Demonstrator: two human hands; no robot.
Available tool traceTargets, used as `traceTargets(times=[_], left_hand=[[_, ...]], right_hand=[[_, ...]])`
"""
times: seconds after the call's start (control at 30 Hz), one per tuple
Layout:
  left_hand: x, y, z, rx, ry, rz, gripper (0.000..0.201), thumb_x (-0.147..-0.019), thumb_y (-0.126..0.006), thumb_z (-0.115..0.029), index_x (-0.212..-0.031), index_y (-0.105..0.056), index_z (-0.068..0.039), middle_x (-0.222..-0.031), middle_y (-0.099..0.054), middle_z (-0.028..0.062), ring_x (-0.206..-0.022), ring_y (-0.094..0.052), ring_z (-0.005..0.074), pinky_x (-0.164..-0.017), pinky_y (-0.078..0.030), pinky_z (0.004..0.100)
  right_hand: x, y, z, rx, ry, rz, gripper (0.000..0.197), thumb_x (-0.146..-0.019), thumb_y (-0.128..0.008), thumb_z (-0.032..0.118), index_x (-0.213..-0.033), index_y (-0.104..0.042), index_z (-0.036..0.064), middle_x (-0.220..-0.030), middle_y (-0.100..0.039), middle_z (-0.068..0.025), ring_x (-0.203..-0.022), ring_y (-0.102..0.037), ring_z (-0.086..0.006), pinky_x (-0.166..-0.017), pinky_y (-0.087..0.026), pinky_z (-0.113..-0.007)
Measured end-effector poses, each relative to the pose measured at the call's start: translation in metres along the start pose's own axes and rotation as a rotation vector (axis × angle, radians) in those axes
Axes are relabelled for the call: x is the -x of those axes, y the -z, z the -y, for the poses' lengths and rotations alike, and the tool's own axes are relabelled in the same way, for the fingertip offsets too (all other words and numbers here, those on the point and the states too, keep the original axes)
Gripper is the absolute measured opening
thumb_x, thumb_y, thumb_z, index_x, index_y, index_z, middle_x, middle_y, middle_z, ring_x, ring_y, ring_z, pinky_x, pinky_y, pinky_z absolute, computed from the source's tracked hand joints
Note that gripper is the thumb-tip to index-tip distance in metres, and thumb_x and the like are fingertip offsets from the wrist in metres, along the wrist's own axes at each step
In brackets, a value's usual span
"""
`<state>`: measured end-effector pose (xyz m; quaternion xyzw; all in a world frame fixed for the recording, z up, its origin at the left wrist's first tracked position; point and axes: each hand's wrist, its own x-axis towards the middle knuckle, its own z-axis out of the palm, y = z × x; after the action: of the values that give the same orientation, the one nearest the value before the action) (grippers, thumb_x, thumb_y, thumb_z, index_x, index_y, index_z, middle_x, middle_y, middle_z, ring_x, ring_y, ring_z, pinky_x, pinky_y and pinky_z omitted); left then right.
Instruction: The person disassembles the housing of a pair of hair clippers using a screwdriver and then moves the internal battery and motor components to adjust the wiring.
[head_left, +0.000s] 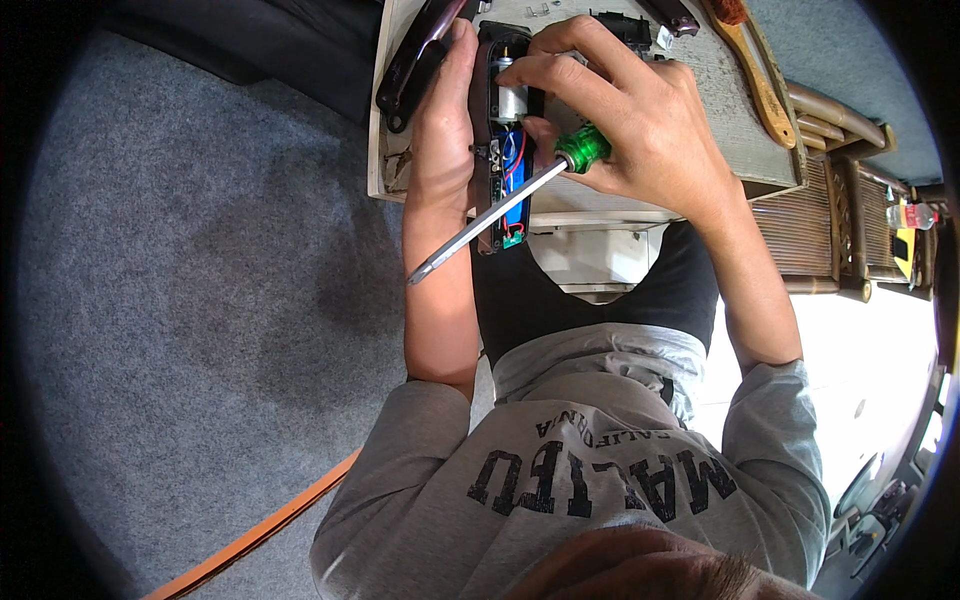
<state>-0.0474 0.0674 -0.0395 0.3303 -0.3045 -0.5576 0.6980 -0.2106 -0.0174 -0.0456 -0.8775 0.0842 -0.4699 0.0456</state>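
Note:
My left hand (445, 125) is closed round the side of an opened hair clipper body (485, 205), held upright over the near part of the tray. Inside the dark shell sit a silver motor (511, 104), a blue battery (516, 172), red wires and a small green board (514, 240) at the near end. A screwdriver (490, 220) with a green handle is tucked in my right hand (655, 115); its shaft slants down-left across the clipper and my left forearm. Fingers of that same hand reach to the motor. Their exact contact is partly hidden.
A glossy dark casing part (412, 70) lies at the tray's left, beside my left hand. Black parts (622, 28) and a wooden-handled brush (755, 85) lie farther back on the wooden tray (690, 198). Bamboo furniture (795, 225) stands to the right.

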Motion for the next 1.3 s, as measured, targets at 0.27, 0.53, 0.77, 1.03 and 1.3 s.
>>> traceTargets(times=[0.27, 0.53, 0.77, 1.03, 1.3], left_hand=[[0.0025, -0.0058, -0.0011, -0.063, 0.045, -0.079, 0.043, -0.111, -0.052, -0.049, -0.130, -0.065, -0.012, -0.109, -0.070, 0.0019, -0.089, -0.071, 0.0082, -0.065, -0.061, 0.0231], [0.0027, -0.0015, -0.0009, -0.066, 0.055, -0.075, 0.045, -0.111, -0.052, -0.049, -0.130, -0.065, -0.011, -0.109, -0.072, 0.0030, -0.090, -0.073, 0.0091, -0.065, -0.062, 0.0238], [0.0002, 0.0002, 0.0025, -0.015, 0.005, -0.067, 0.045, -0.113, -0.050, -0.044, -0.136, -0.063, -0.008, -0.112, -0.073, 0.0042, -0.096, -0.074, 0.0107, -0.076, -0.065, 0.0248], [0.0015, 0.0008, 0.0000, -0.087, 0.006, -0.072, 0.042, -0.114, -0.049, -0.042, -0.137, -0.063, -0.010, -0.115, -0.073, 0.0043, -0.097, -0.074, 0.0112, -0.082, -0.065, 0.0268], [0.0001, -0.0019, 0.0015, -0.085, -0.008, -0.085, 0.042, -0.114, -0.048, -0.042, -0.136, -0.063, -0.010, -0.114, -0.073, 0.0033, -0.097, -0.074, 0.0099, -0.078, -0.065, 0.0249]], right_hand=[[0.0008, -0.0012, -0.0011, 0.012, 0.006, -0.004, 0.037, -0.077, -0.085, 0.018, -0.112, -0.073, 0.0149, -0.110, -0.070, -0.0003, -0.070, -0.075, -0.0173, -0.055, -0.059, -0.029], [-0.0003, -0.0001, -0.0011, -0.016, 0.010, 0.000, 0.039, -0.076, -0.086, 0.018, -0.113, -0.073, 0.0154, -0.110, -0.070, 0.0002, -0.070, -0.075, -0.0175, -0.054, -0.057, -0.029], [0.0000, 0.0008, -0.0008, -0.017, 0.003, 0.010, 0.039, -0.076, -0.086, 0.018, -0.113, -0.074, 0.0155, -0.110, -0.070, 0.0007, -0.071, -0.075, -0.0172, -0.054, -0.058, -0.029], [0.0009, -0.0017, -0.0012, 0.028, 0.010, -0.010, 0.042, -0.074, -0.088, 0.020, -0.112, -0.073, 0.0161, -0.111, -0.071, 0.0007, -0.073, -0.076, -0.0178, -0.057, -0.060, -0.029], [0.0032, -0.0044, -0.0019, -0.004, -0.013, -0.015, 0.042, -0.074, -0.086, 0.014, -0.115, -0.075, 0.0171, -0.111, -0.067, 0.0006, -0.078, -0.071, -0.0172, -0.053, -0.054, -0.034]])
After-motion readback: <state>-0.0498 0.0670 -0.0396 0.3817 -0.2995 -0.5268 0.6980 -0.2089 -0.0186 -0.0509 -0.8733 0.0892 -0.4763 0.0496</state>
